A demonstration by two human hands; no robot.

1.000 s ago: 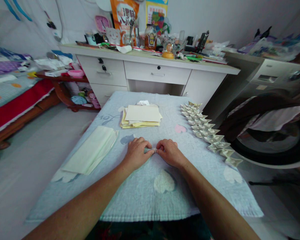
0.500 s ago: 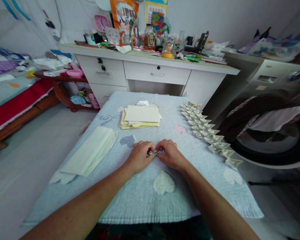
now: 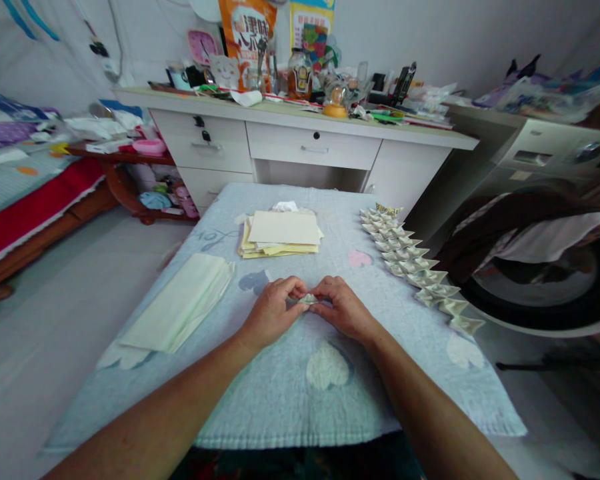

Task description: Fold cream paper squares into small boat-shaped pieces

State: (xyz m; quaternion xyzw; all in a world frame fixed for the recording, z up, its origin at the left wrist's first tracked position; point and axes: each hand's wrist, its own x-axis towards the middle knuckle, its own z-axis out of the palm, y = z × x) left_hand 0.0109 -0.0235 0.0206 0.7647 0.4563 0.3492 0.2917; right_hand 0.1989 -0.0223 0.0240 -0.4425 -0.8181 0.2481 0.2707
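Observation:
Between my two hands is a small folded paper piece [image 3: 308,299], pale with greyish marks, held just over the cloth-covered table. My left hand [image 3: 275,308] pinches its left end between thumb and fingers. On its right end, my right hand [image 3: 341,307] has thumb and fingers closed. Fingertips cover both ends of the paper. Along the table's right side runs a row of folded paper boats [image 3: 410,265], nested one against another. A stack of cream paper sheets [image 3: 284,228] lies beyond my hands, and a pale green folded paper pile [image 3: 180,303] is to the left.
The table [image 3: 280,407] wears a light blue cloth with heart patterns. Behind it stands a white desk [image 3: 315,137] crowded with jars, bags and small items. A washing machine [image 3: 540,267] with clothes in its door is at right; a bed [image 3: 30,220] is at left.
My fingers have shifted slightly on the folded paper, and my left hand's fingers and thumb have parted a little. More of the paper's middle shows now.

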